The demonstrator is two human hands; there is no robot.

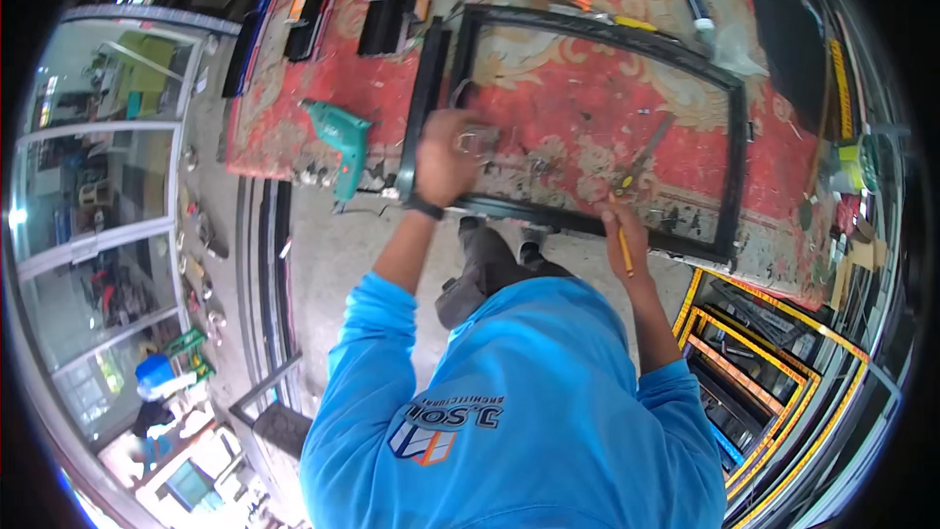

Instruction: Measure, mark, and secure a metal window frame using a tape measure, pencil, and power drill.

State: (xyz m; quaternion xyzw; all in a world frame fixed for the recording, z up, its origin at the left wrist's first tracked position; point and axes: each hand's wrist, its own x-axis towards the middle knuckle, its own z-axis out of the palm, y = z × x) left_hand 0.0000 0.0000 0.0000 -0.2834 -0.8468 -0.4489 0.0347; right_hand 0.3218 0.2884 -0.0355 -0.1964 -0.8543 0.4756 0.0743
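Lying flat along the near edge of the red patterned table (pixel 284 127), the black rectangular frame (pixel 736 162) reaches from the left hand (pixel 450 159) to beyond the right hand (pixel 627 232), presumably set there to keep its near rail handy. Just beside that rail, the right thumb and fingers are together on a slim yellow stick (pixel 622 247), perhaps a pencil. The left hand is blurred over the frame's near left corner; I cannot tell whether its fingers are apart or clamped. Ahead of the right grip lies a metal tool (pixel 653 143); left of the left hand, a green drill (pixel 345 142), probably for easy reach.
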